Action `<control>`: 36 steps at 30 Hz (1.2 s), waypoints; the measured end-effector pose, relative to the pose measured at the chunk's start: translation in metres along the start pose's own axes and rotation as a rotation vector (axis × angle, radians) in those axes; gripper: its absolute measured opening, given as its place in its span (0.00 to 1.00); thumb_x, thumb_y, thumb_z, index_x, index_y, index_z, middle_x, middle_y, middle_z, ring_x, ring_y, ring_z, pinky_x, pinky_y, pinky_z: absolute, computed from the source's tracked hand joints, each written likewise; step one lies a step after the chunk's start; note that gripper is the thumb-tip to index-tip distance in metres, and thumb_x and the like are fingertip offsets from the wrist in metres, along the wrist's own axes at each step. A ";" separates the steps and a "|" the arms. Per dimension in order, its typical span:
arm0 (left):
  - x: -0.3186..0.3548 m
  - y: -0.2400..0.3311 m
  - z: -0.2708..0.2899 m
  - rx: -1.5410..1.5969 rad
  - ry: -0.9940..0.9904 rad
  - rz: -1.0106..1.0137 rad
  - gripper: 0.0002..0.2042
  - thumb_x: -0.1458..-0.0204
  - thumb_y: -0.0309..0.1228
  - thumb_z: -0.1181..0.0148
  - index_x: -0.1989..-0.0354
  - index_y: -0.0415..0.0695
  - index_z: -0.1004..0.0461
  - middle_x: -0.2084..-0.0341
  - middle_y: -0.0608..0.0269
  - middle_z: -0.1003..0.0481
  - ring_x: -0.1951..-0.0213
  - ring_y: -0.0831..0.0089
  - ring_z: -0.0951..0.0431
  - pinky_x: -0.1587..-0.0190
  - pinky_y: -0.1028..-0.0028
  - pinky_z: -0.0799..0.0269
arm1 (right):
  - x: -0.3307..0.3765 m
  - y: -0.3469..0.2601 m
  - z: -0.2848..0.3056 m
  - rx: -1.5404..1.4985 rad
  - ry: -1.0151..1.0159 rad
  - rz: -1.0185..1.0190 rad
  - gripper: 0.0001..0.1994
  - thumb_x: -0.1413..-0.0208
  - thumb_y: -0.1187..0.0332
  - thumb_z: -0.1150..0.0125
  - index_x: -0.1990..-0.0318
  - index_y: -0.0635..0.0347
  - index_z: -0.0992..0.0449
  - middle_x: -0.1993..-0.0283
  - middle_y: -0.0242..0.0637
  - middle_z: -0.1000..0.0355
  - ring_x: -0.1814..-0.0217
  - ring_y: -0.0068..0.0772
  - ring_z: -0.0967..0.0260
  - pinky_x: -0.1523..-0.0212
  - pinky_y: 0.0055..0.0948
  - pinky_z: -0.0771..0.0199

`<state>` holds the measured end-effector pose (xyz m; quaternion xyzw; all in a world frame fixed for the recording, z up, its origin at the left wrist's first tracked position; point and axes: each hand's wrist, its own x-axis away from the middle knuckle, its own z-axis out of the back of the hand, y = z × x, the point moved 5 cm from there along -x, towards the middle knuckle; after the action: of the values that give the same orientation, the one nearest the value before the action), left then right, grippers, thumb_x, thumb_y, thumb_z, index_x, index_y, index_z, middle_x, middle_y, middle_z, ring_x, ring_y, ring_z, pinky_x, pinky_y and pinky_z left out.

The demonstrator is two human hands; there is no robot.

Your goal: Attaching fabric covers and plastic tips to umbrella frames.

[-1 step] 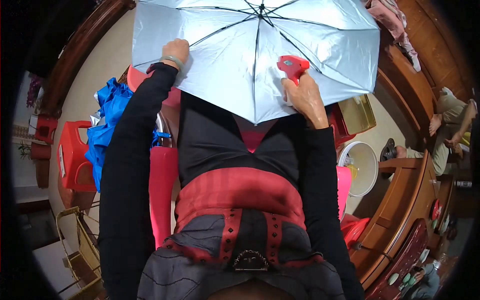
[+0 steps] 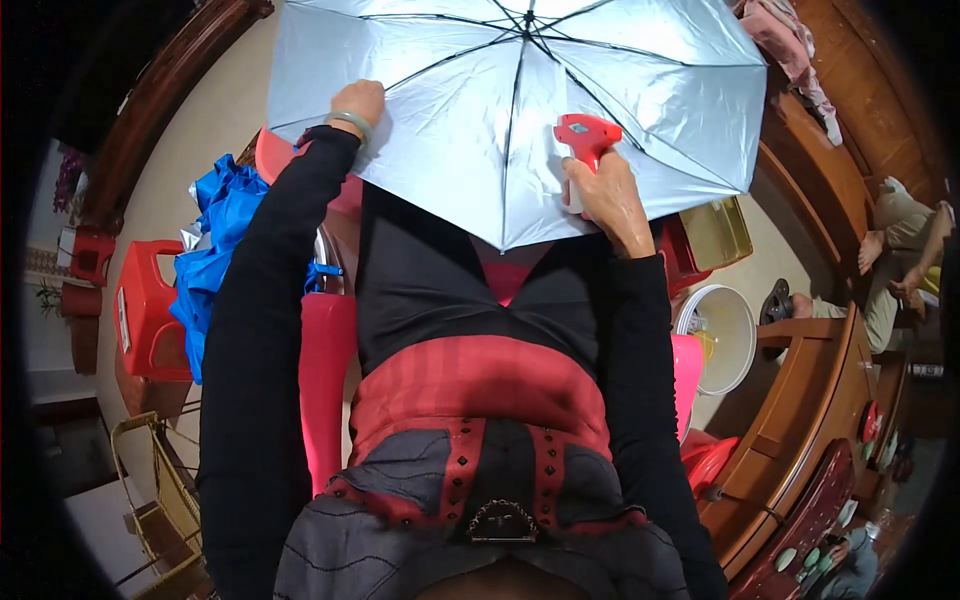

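Spread over my lap and beyond is an opened umbrella [image 2: 430, 140] with a silvery inner side and black ribs meeting at a dark hub. My left hand [image 2: 357, 103], a pale bangle at its wrist, is closed on the umbrella's left edge. Above the near right panel, my right hand [image 2: 607, 200] grips a red-and-white pistol-shaped tool [image 2: 588, 132]. Its red head points up and left, and its white lower part is mostly hidden in my palm. Whether the tool touches the cloth I cannot tell.
Blue folded cloth [image 2: 225, 215], perhaps more umbrellas, lies heaped at my left by a red stool [image 2: 150, 310]. On my right stand a white bucket [image 2: 722, 340], a gold-coloured tin [image 2: 722, 235] and wooden furniture [image 2: 800, 400]. Another person's hand [image 2: 908, 285] shows at far right.
The umbrella has turned slightly, its near tip shifting a little left and its right edge moving right. My left hand has moved slightly right along with it. My right hand still holds the tool.
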<state>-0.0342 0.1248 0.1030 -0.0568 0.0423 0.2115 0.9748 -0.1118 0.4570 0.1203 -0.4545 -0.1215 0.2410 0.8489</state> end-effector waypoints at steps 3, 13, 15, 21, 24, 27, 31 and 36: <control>0.001 0.034 -0.022 0.024 -0.095 -0.094 0.09 0.58 0.28 0.50 0.72 0.37 0.27 0.72 0.45 0.27 0.66 0.53 0.26 0.63 0.62 0.30 | 0.002 0.002 -0.015 -0.253 -0.120 -0.136 0.16 0.56 0.66 0.48 0.65 0.73 0.33 0.77 0.43 0.31 0.80 0.31 0.31 0.76 0.28 0.32; 0.024 0.166 -0.025 0.230 -0.201 -0.206 0.12 0.58 0.33 0.50 0.74 0.37 0.27 0.73 0.46 0.26 0.67 0.54 0.25 0.64 0.63 0.30 | -0.004 0.026 -0.029 -0.491 -0.103 -0.165 0.09 0.55 0.69 0.49 0.73 0.69 0.31 0.81 0.39 0.32 0.82 0.28 0.32 0.82 0.26 0.33; 0.022 0.156 -0.051 0.254 -0.085 -0.183 0.09 0.57 0.31 0.53 0.74 0.39 0.28 0.75 0.48 0.27 0.68 0.53 0.26 0.65 0.60 0.32 | -0.007 0.030 -0.037 -0.395 -0.093 -0.079 0.08 0.56 0.69 0.49 0.76 0.66 0.31 0.83 0.35 0.33 0.82 0.27 0.33 0.82 0.27 0.34; 0.033 0.133 -0.084 0.259 0.122 -0.154 0.05 0.60 0.27 0.51 0.77 0.38 0.32 0.80 0.46 0.29 0.74 0.49 0.28 0.72 0.56 0.32 | -0.003 0.037 -0.054 -0.387 -0.105 -0.126 0.13 0.59 0.65 0.48 0.73 0.70 0.31 0.78 0.53 0.31 0.76 0.48 0.31 0.74 0.38 0.32; 0.042 0.148 -0.074 0.284 0.177 -0.140 0.05 0.60 0.26 0.51 0.76 0.37 0.33 0.80 0.45 0.29 0.73 0.48 0.28 0.71 0.55 0.33 | -0.002 0.042 -0.043 -0.300 -0.094 -0.152 0.14 0.60 0.65 0.47 0.73 0.72 0.32 0.79 0.52 0.31 0.75 0.48 0.30 0.75 0.37 0.31; 0.042 0.140 -0.081 0.334 0.379 -0.153 0.04 0.58 0.25 0.54 0.78 0.37 0.34 0.85 0.49 0.30 0.79 0.54 0.27 0.78 0.60 0.32 | -0.004 0.046 -0.044 -0.235 0.014 -0.083 0.14 0.60 0.65 0.48 0.78 0.73 0.32 0.84 0.47 0.32 0.82 0.41 0.31 0.78 0.33 0.32; 0.057 0.141 -0.080 1.252 -0.087 0.371 0.05 0.56 0.25 0.56 0.80 0.38 0.35 0.88 0.57 0.33 0.87 0.67 0.30 0.87 0.68 0.36 | -0.008 0.062 -0.047 -0.250 -0.013 -0.120 0.14 0.59 0.64 0.47 0.78 0.72 0.32 0.85 0.42 0.32 0.84 0.35 0.31 0.80 0.31 0.33; 0.091 0.126 -0.093 1.559 -0.164 0.363 0.09 0.54 0.27 0.58 0.84 0.42 0.39 0.90 0.67 0.39 0.91 0.77 0.38 0.92 0.75 0.42 | 0.004 0.050 -0.094 -0.669 -0.208 -0.142 0.13 0.57 0.62 0.46 0.74 0.66 0.31 0.83 0.34 0.33 0.84 0.27 0.35 0.82 0.28 0.35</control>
<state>-0.0097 0.2641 -0.0107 0.6635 0.1146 0.2797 0.6844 -0.0833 0.4159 0.0266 -0.6709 -0.3108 0.1732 0.6506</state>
